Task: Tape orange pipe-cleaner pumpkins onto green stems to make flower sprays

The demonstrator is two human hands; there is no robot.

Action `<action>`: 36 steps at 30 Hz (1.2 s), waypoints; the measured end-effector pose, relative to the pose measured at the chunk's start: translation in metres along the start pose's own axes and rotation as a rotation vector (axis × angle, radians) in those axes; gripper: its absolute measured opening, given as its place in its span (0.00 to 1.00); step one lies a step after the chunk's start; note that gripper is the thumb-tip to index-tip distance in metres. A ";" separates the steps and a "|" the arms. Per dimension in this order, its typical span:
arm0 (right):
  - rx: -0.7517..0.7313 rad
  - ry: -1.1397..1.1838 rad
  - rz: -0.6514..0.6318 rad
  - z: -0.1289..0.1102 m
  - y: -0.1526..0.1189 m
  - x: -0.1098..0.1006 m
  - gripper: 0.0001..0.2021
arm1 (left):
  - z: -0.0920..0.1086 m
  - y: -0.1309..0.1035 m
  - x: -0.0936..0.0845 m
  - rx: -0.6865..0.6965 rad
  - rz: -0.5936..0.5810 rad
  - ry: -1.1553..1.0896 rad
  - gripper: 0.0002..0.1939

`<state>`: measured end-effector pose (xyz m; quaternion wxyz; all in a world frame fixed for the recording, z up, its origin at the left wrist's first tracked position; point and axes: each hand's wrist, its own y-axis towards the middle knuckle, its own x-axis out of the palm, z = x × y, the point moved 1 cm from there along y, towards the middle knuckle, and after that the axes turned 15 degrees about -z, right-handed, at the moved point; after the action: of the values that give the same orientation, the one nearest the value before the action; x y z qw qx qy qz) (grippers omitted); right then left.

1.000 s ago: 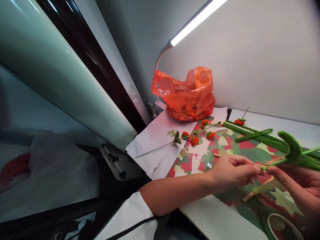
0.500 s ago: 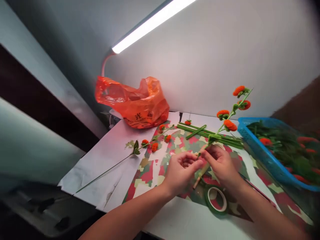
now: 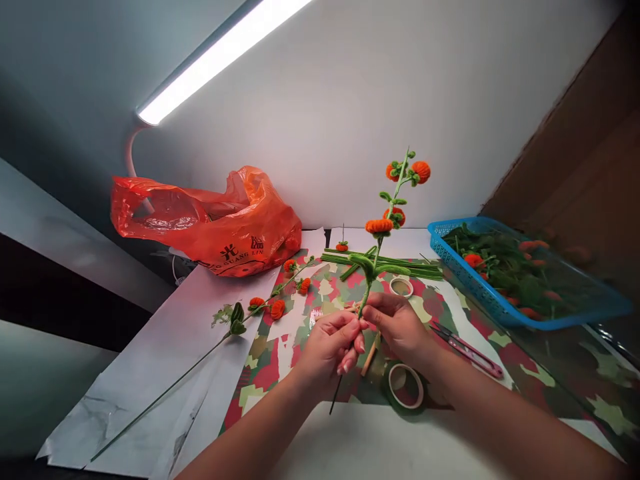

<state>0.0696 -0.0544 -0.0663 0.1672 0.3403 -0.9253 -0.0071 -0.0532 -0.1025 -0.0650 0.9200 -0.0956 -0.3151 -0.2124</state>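
Both hands meet at the lower stem of an upright flower branch (image 3: 379,226) with several orange blooms and green leaves. My left hand (image 3: 330,347) pinches the stem, whose dark thin end sticks out below the fingers. Just above, my right hand (image 3: 397,325) has thumb and fingers closed on the green part of the same stem. A roll of green tape (image 3: 420,393) lies under the right wrist. Left of the hands rests a second flower branch (image 3: 193,368), with orange blooms and a long thin stem.
An orange plastic bag (image 3: 240,233) sits at the back left under a lamp (image 3: 220,60). Green stems (image 3: 415,268) and a smaller tape ring (image 3: 401,287) lie behind the hands. At right are pink-handled snips (image 3: 475,357) and a blue basket (image 3: 525,317) of flowers.
The view has turned to the right. The held branch now stands more upright, and its dark lower end shows beneath my left hand. The snips have come into fuller view.
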 end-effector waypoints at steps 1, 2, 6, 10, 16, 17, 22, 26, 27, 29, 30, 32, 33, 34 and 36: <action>0.002 0.013 -0.015 0.000 0.000 0.000 0.13 | 0.000 0.000 -0.001 -0.005 -0.021 0.009 0.13; 0.002 0.024 -0.032 0.000 -0.001 -0.001 0.13 | 0.000 -0.001 -0.002 -0.005 -0.041 0.018 0.13; 0.023 0.103 -0.117 0.001 -0.002 -0.001 0.12 | 0.000 -0.002 -0.001 -0.007 -0.114 -0.009 0.12; 0.111 0.240 -0.224 0.004 -0.003 -0.002 0.12 | -0.001 -0.003 -0.002 -0.078 -0.219 -0.097 0.12; 0.049 0.060 -0.103 -0.010 -0.002 -0.004 0.10 | 0.001 -0.002 -0.002 -0.015 0.059 0.239 0.14; 0.037 0.000 -0.054 -0.013 -0.001 -0.004 0.10 | 0.002 -0.003 -0.001 0.018 0.147 0.366 0.13; 0.034 -0.138 0.085 -0.022 -0.001 0.000 0.12 | 0.009 -0.009 0.008 0.138 0.322 0.792 0.09; 0.036 0.057 -0.030 -0.019 -0.002 0.002 0.12 | 0.004 -0.006 0.006 0.110 0.181 0.509 0.09; 0.029 0.125 -0.086 -0.017 -0.003 0.003 0.11 | 0.002 -0.005 0.004 0.077 0.103 0.372 0.10; 0.015 0.241 -0.197 -0.011 -0.004 0.005 0.11 | -0.004 -0.004 0.001 -0.007 -0.077 0.091 0.11; 0.009 0.291 -0.239 -0.008 -0.004 0.007 0.11 | -0.006 -0.004 -0.001 -0.044 -0.157 -0.032 0.11; 0.002 0.372 -0.269 -0.002 -0.004 0.010 0.11 | -0.010 -0.003 -0.003 -0.092 -0.252 -0.199 0.11; 0.002 0.401 -0.260 0.000 -0.004 0.011 0.11 | -0.010 -0.003 -0.004 -0.107 -0.263 -0.239 0.11; 0.004 0.417 -0.237 0.002 -0.003 0.011 0.12 | -0.011 -0.002 -0.004 -0.118 -0.250 -0.248 0.11; 0.010 0.396 -0.155 0.003 -0.002 0.011 0.11 | -0.010 0.000 -0.002 -0.102 -0.154 -0.163 0.13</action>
<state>0.0624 -0.0629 -0.0661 0.3431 0.4058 -0.8456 0.0514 -0.0494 -0.1050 -0.0740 0.8663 -0.1348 -0.3840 -0.2897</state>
